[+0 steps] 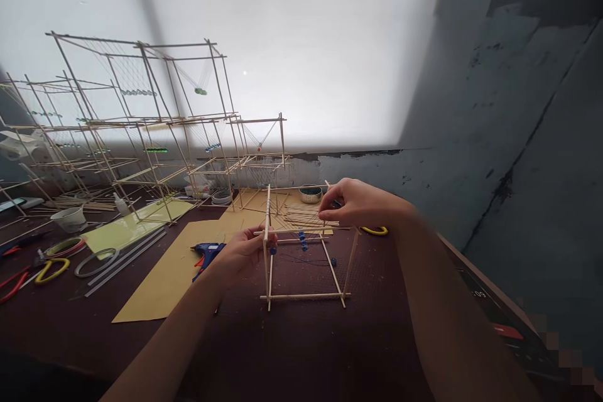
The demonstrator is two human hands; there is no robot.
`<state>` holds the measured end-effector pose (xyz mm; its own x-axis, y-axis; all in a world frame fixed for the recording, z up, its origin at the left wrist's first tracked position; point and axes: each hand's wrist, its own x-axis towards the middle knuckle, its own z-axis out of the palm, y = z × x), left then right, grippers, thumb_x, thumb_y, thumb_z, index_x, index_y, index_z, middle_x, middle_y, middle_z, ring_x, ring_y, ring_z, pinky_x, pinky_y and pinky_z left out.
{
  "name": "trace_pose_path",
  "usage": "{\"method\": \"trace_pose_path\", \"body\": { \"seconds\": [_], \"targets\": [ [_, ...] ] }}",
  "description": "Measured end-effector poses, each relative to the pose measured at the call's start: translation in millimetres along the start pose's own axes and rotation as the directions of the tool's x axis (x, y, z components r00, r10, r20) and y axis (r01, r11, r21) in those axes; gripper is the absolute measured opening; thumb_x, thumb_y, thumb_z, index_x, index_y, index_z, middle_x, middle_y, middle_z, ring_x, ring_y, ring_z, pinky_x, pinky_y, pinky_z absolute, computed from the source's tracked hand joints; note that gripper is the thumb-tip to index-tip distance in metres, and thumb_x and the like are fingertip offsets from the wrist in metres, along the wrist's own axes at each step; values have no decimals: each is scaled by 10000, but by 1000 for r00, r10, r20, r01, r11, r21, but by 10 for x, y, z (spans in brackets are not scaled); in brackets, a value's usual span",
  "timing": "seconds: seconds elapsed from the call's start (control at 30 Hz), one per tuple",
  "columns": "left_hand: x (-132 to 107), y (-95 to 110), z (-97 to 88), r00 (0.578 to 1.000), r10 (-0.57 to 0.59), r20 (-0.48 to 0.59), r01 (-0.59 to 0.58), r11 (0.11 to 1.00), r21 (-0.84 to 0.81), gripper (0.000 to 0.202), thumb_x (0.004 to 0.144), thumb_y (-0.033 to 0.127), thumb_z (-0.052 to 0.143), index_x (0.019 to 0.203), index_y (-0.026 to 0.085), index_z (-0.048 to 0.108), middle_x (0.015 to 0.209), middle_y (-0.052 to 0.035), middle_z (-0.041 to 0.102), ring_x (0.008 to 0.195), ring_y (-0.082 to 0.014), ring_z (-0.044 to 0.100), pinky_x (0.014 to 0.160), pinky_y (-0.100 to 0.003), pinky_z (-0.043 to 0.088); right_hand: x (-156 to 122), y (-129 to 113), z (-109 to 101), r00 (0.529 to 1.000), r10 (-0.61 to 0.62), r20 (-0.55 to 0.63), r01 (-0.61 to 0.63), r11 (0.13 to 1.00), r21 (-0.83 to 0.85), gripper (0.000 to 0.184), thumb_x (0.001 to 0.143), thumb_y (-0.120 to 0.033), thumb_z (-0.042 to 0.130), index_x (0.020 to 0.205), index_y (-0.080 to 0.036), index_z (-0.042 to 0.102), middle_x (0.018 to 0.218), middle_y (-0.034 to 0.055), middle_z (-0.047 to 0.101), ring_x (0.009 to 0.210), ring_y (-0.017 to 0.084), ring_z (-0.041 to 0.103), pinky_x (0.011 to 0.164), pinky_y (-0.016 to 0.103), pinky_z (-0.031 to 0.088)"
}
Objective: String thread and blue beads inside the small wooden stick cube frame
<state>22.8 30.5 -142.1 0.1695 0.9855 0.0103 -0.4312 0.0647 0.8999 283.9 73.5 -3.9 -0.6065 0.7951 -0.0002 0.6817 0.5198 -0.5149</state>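
A small box-shaped frame of thin wooden sticks [306, 296] stands on the dark table in front of me. My left hand [242, 254] is closed around its upper left corner, fingers pinching the sticks there. Blue beads [303, 240] hang in a row inside the frame, and another blue bead [334, 262] lies lower right with thread near it. Above the frame's right part, my right hand [346, 202] is bent down with its fingertips pinched together; what they hold, if anything, is too small to make out. A blue glue gun [210, 255] lies left of the frame.
Larger stick structures [155, 119] with hanging beads rise at the back left. Brown paper [155, 289], loose sticks [306, 217], a metal bowl [311, 193], yellow-handled scissors [51, 270] and a white cup [70, 218] are on the table. A wall borders the right.
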Motion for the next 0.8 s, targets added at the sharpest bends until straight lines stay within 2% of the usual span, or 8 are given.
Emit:
{"method": "trace_pose_path", "body": {
  "seconds": [0.13, 0.27, 0.4, 0.8],
  "targets": [
    [-3, 9, 10, 1000, -2, 3, 2, 1000, 12, 249, 706, 247, 864, 840, 110, 706, 797, -42, 676, 735, -103, 629, 697, -200, 508, 11, 19, 6, 999, -35, -37, 36, 999, 9, 293, 773, -443, 654, 869, -192, 770, 703, 39, 649, 588, 145, 531, 508, 280, 369],
    [-22, 18, 27, 1000, -6, 9, 6, 1000, 23, 238, 708, 253, 862, 817, 110, 707, 794, -35, 668, 724, -99, 621, 695, -202, 503, 16, -13, 17, 993, -59, -107, 57, 998, -19, 300, 757, -441, 674, 919, -213, 784, 850, 58, 691, 664, 155, 568, 540, 280, 382],
    [-33, 20, 37, 1000, -4, 8, 4, 1000, 26, 246, 708, 269, 861, 817, 110, 706, 794, -37, 666, 722, -99, 612, 687, -202, 493, 10, -40, 17, 999, -4, -44, 2, 999, -47, 293, 756, -451, 673, 861, -205, 791, 835, 71, 709, 649, 171, 585, 527, 293, 395],
    [-29, 24, 37, 1000, -2, -4, 3, 999, 42, 258, 692, 276, 870, 811, 110, 711, 796, -43, 662, 741, -109, 606, 698, -210, 482, 2, -13, 18, 998, -57, 2, 57, 996, -66, 252, 749, -443, 693, 823, -225, 795, 882, 70, 723, 717, 197, 619, 564, 307, 412]
  ]
}}
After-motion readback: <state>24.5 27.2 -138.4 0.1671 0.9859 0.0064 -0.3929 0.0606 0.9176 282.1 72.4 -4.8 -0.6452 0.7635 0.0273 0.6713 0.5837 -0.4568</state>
